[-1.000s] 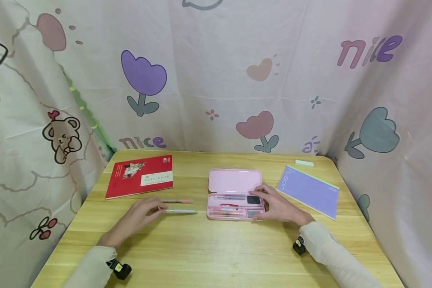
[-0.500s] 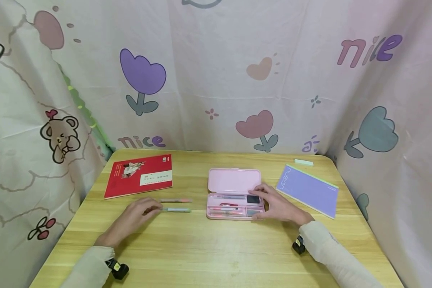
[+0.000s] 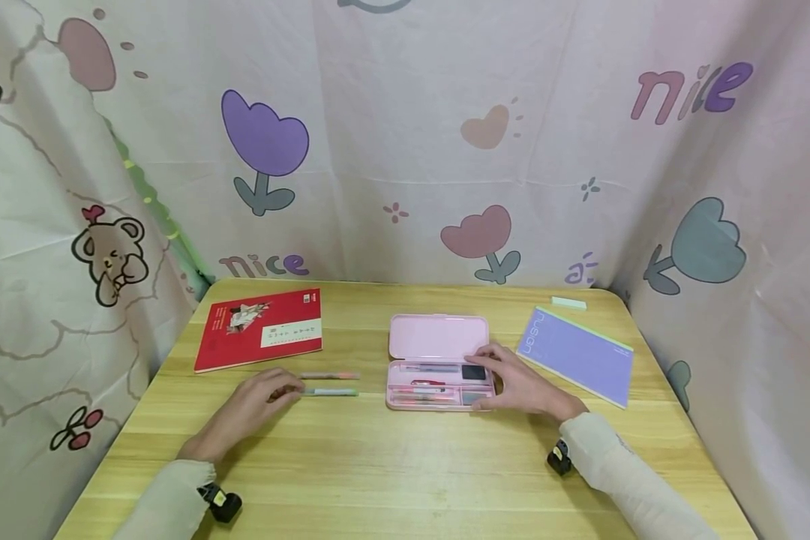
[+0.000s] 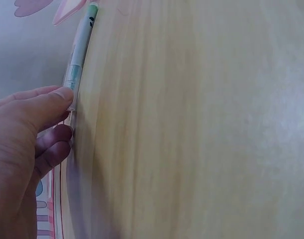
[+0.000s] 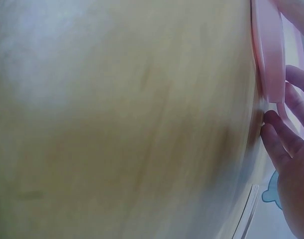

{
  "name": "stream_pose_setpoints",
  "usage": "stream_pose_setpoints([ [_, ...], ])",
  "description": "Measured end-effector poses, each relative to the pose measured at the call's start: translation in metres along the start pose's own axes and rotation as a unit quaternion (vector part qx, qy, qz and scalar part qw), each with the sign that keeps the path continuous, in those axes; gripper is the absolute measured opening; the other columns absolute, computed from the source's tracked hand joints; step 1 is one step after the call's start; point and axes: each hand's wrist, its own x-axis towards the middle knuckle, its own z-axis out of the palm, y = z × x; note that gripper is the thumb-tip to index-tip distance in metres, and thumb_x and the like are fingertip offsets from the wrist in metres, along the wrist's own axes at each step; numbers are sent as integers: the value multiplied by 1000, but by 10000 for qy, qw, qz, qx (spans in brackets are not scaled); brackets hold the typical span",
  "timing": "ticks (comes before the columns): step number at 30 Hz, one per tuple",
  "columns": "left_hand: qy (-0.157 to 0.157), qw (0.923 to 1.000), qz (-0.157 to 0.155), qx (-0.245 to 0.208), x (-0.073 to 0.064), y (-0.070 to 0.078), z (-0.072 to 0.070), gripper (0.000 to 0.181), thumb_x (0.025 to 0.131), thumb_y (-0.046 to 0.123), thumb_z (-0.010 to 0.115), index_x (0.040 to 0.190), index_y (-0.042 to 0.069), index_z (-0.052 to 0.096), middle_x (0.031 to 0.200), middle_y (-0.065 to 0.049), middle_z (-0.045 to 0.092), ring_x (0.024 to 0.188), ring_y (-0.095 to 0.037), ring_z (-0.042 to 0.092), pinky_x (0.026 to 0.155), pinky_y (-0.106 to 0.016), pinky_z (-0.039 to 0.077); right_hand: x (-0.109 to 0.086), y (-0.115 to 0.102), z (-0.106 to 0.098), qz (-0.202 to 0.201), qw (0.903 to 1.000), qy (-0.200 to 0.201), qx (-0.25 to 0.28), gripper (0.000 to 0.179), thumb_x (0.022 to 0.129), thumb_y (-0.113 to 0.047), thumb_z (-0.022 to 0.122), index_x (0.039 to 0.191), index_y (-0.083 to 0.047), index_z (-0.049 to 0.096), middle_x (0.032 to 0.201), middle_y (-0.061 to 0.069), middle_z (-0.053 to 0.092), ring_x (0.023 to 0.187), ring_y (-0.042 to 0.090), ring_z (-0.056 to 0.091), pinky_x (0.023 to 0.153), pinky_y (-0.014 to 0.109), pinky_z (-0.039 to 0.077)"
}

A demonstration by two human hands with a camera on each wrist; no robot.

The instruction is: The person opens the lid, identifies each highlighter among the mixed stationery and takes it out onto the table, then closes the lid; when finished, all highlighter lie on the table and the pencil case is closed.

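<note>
My left hand (image 3: 259, 401) pinches one end of a white-and-green pen (image 3: 334, 392) between thumb and fingers, low at the tabletop. In the left wrist view the pen (image 4: 83, 42) points away from the fingertips, its clear end under the thumb. Just behind it on the table lies a second, pinkish pen (image 3: 331, 376). My right hand (image 3: 520, 382) holds the right end of an open pink pencil case (image 3: 439, 337), thumb at the front edge and fingers near the hinge. Pens, a small red item and a dark block (image 3: 474, 373) lie in its compartments.
A red booklet (image 3: 232, 341) lies at the back left of the wooden table (image 3: 405, 480). To the right of the case is a purple notebook (image 3: 577, 356), with a pale green bar (image 3: 569, 303) behind it. Printed curtains surround the back and sides.
My left hand has shifted slightly left with the white-and-green pen, which now lies more level. The right hand and the pencil case have stayed in place.
</note>
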Motion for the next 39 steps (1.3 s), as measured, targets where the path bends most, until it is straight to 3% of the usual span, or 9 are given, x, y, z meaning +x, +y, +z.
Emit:
stream_pose_setpoints([
  [6, -83, 9988, -423, -219, 2, 5, -2, 22, 95, 11, 85, 113, 24, 81, 108, 14, 73, 85, 0, 58, 75, -21, 57, 0, 0, 0, -28, 10000, 0, -6, 99, 81, -69, 89, 160, -19, 57, 155, 2, 50, 140, 27, 47, 114, 56, 48],
  [11, -274, 9973, -617, -274, 15, 24, -2, 25, 96, 17, 85, 121, 22, 80, 112, 10, 75, 91, -2, 64, 86, -27, 63, -1, 0, -1, -27, 10000, 18, -18, 98, 81, -68, 89, 160, -19, 57, 155, 2, 50, 140, 27, 47, 114, 56, 48],
  [17, -850, 9956, -297, -249, 46, 56, 10, 32, 99, 22, 83, 130, 25, 78, 121, 10, 77, 104, -10, 69, 97, -38, 64, -1, 0, 0, 17, 10000, 16, -20, 99, 81, -69, 89, 160, -19, 56, 156, 2, 49, 140, 27, 47, 114, 57, 48],
  [23, -1242, 9904, 362, -486, 74, 86, 33, 28, 102, 20, 79, 129, 16, 77, 123, 4, 77, 104, -13, 70, 97, -34, 63, -1, -1, -1, 2, 10000, 22, -6, 99, 81, -68, 89, 160, -18, 56, 155, 1, 49, 140, 26, 47, 114, 56, 48],
  [28, -1710, 9842, 383, -246, 88, 107, 50, 23, 107, 30, 73, 129, 23, 77, 126, 10, 75, 112, -7, 68, 104, -34, 61, 0, -1, 0, 8, 10000, 8, 17, 98, 82, -67, 89, 160, -18, 56, 155, 1, 49, 139, 26, 46, 113, 55, 48],
  [34, -1611, 9809, 943, 540, 97, 118, 61, 15, 103, 25, 78, 118, 21, 79, 116, 7, 76, 106, -10, 68, 99, -33, 61, 0, 1, 1, 26, 10000, -19, 12, 98, 82, -68, 88, 161, -19, 55, 156, 1, 48, 140, 26, 46, 113, 54, 49],
  [39, -1598, 9779, 1098, 778, 102, 125, 63, 11, 101, 21, 80, 112, 19, 79, 110, 5, 75, 99, -9, 67, 93, -31, 62, 0, 1, 1, 25, 10000, 10, 5, 98, 82, -67, 88, 160, -19, 56, 156, 1, 49, 141, 26, 46, 113, 55, 49],
])
